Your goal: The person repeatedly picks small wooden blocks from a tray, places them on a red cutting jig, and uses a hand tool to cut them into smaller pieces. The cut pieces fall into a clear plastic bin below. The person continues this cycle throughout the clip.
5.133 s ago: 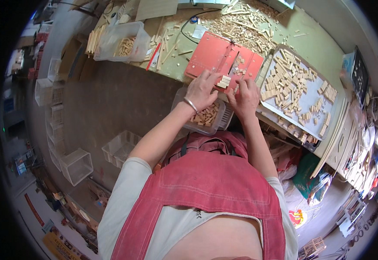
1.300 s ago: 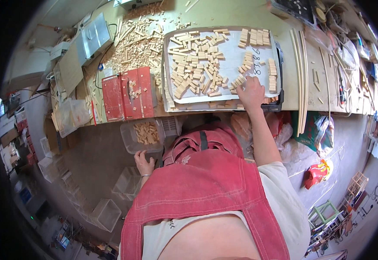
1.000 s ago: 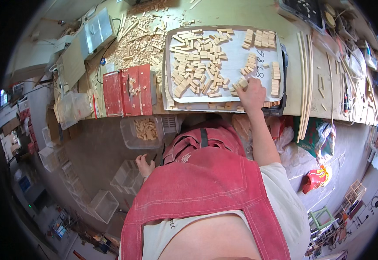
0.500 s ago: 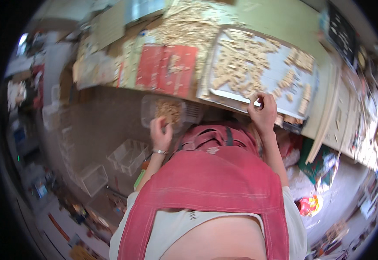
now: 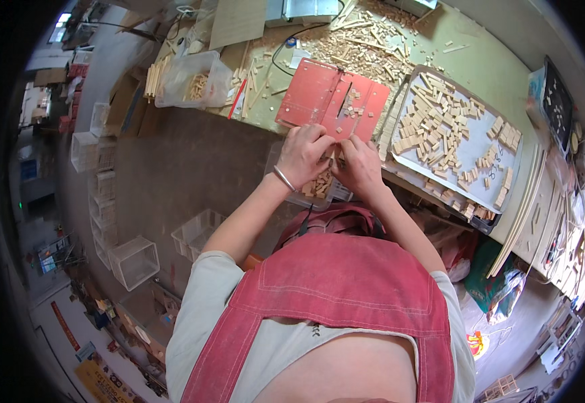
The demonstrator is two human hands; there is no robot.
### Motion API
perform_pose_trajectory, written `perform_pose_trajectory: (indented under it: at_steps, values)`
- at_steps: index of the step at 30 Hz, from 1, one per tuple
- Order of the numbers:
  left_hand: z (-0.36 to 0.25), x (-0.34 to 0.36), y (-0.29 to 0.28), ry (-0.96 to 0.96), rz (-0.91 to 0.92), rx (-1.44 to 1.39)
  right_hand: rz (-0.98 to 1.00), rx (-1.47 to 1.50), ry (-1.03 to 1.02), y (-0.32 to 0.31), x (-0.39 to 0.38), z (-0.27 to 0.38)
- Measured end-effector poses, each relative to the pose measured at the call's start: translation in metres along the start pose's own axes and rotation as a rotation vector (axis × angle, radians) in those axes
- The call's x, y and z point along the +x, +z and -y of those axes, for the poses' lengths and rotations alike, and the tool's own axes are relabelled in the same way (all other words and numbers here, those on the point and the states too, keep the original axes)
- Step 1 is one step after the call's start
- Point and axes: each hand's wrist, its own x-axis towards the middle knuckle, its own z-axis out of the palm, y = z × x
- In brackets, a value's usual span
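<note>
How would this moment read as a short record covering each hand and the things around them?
Left hand: at the near edge of the red, flat, slotted panel; fingers curled
Right hand: close beside the left; fingers curled
Held: unclear, fingers hide it
Below hands: translucent plastic bin containing pale wooden blocks
Right of panel: white-lined rectangular tray with similar pieces, some in rows

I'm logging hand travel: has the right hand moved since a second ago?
Yes, leftward: the right hand was over the white-lined tray and is now left of it, at the near edge of the red board.
</note>
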Motion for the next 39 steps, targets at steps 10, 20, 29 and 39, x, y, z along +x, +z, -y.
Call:
perform_pose_trajectory:
  at_steps: [10,20,29,39]
  values:
    - [0.069,0.014,0.017,0.013,0.036,-0.083,0.051,-0.274,0.200,0.025,0.002,-0.008]
    - [0.092,0.031,0.037,-0.048,0.130,-0.056,-0.090,-0.307,0.222,0.054,0.009,0.007]
    - [0.095,0.031,0.035,-0.013,0.151,-0.059,-0.177,-0.316,0.223,0.073,0.012,0.017]
    - [0.092,0.041,0.035,-0.006,0.178,-0.041,-0.151,-0.445,0.163,0.078,0.011,0.017]
